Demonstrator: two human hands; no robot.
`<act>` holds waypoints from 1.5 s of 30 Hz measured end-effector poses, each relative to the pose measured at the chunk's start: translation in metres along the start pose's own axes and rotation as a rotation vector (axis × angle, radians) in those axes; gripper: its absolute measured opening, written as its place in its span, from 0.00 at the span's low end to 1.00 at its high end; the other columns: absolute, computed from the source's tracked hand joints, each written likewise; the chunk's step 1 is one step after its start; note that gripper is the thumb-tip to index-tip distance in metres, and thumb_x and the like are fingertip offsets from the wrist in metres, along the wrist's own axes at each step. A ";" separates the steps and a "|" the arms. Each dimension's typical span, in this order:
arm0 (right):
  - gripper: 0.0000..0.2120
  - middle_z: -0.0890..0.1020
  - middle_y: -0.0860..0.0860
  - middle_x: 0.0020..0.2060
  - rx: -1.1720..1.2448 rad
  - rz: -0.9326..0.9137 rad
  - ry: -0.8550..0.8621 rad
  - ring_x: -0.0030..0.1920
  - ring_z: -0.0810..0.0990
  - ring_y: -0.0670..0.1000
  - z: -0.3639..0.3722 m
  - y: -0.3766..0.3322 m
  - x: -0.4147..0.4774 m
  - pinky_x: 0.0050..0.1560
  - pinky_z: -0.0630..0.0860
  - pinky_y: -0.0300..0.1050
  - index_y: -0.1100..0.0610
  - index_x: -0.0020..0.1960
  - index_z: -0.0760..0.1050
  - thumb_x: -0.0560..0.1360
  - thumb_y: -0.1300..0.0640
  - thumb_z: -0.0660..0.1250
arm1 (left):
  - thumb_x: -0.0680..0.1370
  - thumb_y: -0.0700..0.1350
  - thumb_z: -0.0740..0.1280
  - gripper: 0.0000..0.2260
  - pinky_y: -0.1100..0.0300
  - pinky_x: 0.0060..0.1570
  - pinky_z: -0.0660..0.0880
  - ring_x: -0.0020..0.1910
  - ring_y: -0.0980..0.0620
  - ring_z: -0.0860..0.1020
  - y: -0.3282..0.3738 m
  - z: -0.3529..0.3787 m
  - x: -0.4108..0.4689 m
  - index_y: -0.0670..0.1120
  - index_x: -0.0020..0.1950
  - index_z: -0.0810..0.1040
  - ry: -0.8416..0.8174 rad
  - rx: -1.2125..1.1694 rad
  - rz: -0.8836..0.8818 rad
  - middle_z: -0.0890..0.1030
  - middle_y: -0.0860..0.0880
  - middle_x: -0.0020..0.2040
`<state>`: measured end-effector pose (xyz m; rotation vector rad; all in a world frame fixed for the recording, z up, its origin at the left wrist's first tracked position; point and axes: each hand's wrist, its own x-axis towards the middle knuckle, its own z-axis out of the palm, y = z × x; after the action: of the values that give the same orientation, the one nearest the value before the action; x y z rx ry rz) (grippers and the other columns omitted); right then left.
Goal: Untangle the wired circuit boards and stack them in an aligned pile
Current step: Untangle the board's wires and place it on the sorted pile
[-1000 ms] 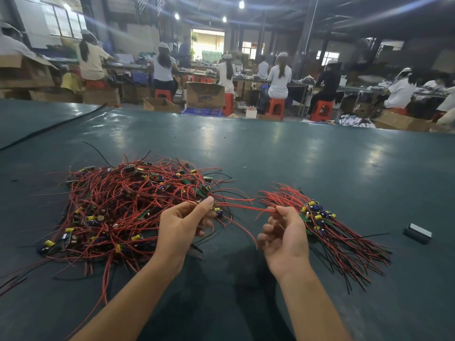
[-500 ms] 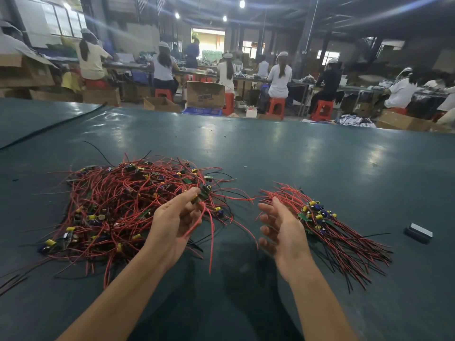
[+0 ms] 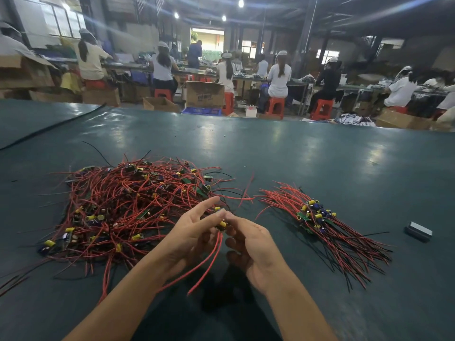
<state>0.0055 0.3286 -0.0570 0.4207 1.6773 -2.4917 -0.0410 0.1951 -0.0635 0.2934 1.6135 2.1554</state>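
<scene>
Head view: both hands met low in the middle, over the green table [image 3: 320,148]. The left hand [image 3: 194,232] and the right hand [image 3: 256,247] came together on one wired circuit board [image 3: 222,224], a small piece with a yellow capacitor showing between the fingertips. The right hand's fingers were curled and its thumb pinched the board. The left hand gripped it from the other side, its index finger stretched straight out above and its lower fingers bent in beneath. The board's red wires [image 3: 211,262] dangled down between the wrists toward the near edge.

To the left and slightly farther off lay the tangled heap [image 3: 133,203], a wide mess of red and black leads with yellow capacitors scattered through it, flat on the table. To the right sat the aligned pile [image 3: 317,217], boards bunched together at its middle, wires fanning toward the far left and the near right. The held board was between the two, touching neither.

Farther right, a small dark block [image 3: 418,231] rested alone on the table. Beyond the far edge, workers [image 3: 279,77] sat on red stools [image 3: 275,107], near a cardboard box [image 3: 205,94].
</scene>
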 end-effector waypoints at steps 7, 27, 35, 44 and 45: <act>0.08 0.84 0.51 0.31 0.179 -0.174 0.233 0.24 0.76 0.44 0.008 0.002 0.000 0.22 0.69 0.36 0.57 0.36 0.84 0.74 0.58 0.73 | 0.75 0.43 0.70 0.06 0.64 0.29 0.73 0.28 0.53 0.75 -0.022 0.005 0.002 0.42 0.49 0.77 0.005 0.149 0.070 0.78 0.45 0.32; 0.13 0.79 0.48 0.25 0.165 -0.256 0.383 0.21 0.68 0.45 0.017 0.005 0.003 0.24 0.65 0.36 0.54 0.31 0.84 0.73 0.58 0.74 | 0.65 0.56 0.72 0.20 0.64 0.24 0.67 0.19 0.54 0.65 -0.022 0.018 0.004 0.50 0.20 0.68 0.339 0.034 0.399 0.67 0.50 0.19; 0.16 0.80 0.47 0.26 0.254 -0.222 0.454 0.21 0.66 0.42 0.005 -0.004 0.009 0.22 0.65 0.35 0.52 0.27 0.83 0.73 0.58 0.72 | 0.71 0.48 0.73 0.22 0.62 0.23 0.67 0.19 0.54 0.65 -0.025 0.020 0.005 0.49 0.20 0.69 0.339 0.053 0.467 0.66 0.52 0.19; 0.15 0.82 0.46 0.28 0.382 -0.265 0.517 0.24 0.76 0.43 -0.007 -0.016 0.008 0.21 0.65 0.34 0.54 0.30 0.82 0.75 0.55 0.70 | 0.65 0.55 0.72 0.19 0.62 0.24 0.65 0.19 0.54 0.63 -0.023 0.020 0.004 0.50 0.20 0.67 0.312 0.024 0.448 0.63 0.54 0.19; 0.15 0.81 0.47 0.28 0.396 -0.263 0.519 0.24 0.76 0.43 -0.008 -0.016 0.008 0.21 0.65 0.34 0.55 0.31 0.81 0.76 0.54 0.69 | 0.65 0.55 0.72 0.19 0.62 0.24 0.65 0.19 0.54 0.63 -0.023 0.019 0.004 0.50 0.20 0.67 0.305 0.025 0.448 0.63 0.54 0.19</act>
<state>-0.0043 0.3428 -0.0480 1.0233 1.4387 -3.1254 -0.0320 0.2188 -0.0795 0.3782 1.8840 2.6195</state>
